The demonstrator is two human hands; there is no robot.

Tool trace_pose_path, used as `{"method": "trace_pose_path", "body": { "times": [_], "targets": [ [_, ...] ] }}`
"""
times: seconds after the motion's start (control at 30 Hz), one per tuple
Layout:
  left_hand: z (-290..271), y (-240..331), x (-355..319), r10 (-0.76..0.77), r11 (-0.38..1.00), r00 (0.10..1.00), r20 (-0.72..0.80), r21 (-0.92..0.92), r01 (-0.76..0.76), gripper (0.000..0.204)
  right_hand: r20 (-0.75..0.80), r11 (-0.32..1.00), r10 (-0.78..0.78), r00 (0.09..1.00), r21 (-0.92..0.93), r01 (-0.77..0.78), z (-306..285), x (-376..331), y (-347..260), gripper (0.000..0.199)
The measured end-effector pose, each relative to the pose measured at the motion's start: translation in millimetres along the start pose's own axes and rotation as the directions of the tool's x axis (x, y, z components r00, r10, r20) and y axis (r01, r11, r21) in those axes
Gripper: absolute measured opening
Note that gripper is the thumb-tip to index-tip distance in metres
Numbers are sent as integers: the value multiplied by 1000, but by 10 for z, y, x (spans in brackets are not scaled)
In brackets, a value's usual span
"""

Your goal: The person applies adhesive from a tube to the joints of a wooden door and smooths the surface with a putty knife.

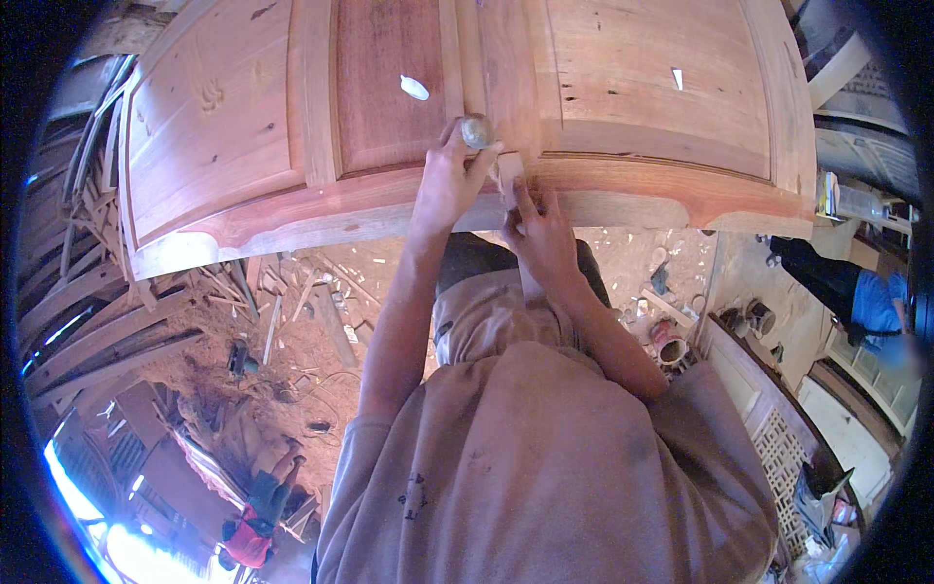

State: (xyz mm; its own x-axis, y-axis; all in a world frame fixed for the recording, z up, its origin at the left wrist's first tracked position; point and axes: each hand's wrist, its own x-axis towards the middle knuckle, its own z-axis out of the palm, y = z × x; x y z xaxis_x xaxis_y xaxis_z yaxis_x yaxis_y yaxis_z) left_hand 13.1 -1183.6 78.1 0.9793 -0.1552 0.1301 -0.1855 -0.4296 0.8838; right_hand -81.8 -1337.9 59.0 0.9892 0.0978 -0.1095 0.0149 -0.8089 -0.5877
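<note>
A large reddish wooden door panel [409, 107] with raised frames lies flat in front of me. My left hand [449, 175] rests at its near edge and grips a small round greyish object [477, 130]. Just to the right, my right hand [538, 234] presses a small pale block [510, 171] against the panel's edge moulding. The two hands are close together, almost touching. A small white patch [414, 88] sits on the darker centre panel.
Wood scraps and shavings litter the dirt floor [311, 311]. Stacked timber frames [88, 321] stand at the left. A carved white door [778, 428] lies at the right, with tins [669, 343] near it. One person in blue [866, 297] is at right, another person [258, 516] at lower left.
</note>
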Motion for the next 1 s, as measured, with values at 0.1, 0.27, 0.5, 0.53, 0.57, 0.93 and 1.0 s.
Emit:
{"method": "trace_pose_path", "body": {
  "times": [0.1, 0.27, 0.5, 0.53, 0.57, 0.93, 1.0],
  "targets": [
    [-14, 40, 15, 25, 1000, 1000, 10, 11, -25, 27, 102, 996, 81, 992, 19, -83, -84, -95, -60, 61],
    [-35, 47, -1, -16, 999, 1000, 12, 49, 16, 24, -20, 998, -8, 1000, 59, 10, -204, -18, 125, 62],
    [-29, 54, -7, -29, 999, 999, 31, 19, 28, 23, -15, 996, 50, 999, -75, -51, -8, 436, 64, 59],
    [-21, 46, -4, -28, 999, 999, 27, 20, 27, 23, -35, 998, 45, 998, -51, -47, 21, 393, 41, 60],
    [-3, 40, 5, 0, 1000, 1000, 4, 16, 0, 23, -36, 998, 41, 999, -52, -43, 50, 333, 32, 60],
    [-12, -39, 7, 60, 997, 998, -9, 47, -59, 27, -39, 993, -72, 997, 87, 75, -221, -149, 168, 51],
    [1, -8, 11, 32, 999, 1000, 1, -7, -32, 29, -132, 991, -22, 991, 130, 39, -364, 57, 398, 49]
  ]
}}
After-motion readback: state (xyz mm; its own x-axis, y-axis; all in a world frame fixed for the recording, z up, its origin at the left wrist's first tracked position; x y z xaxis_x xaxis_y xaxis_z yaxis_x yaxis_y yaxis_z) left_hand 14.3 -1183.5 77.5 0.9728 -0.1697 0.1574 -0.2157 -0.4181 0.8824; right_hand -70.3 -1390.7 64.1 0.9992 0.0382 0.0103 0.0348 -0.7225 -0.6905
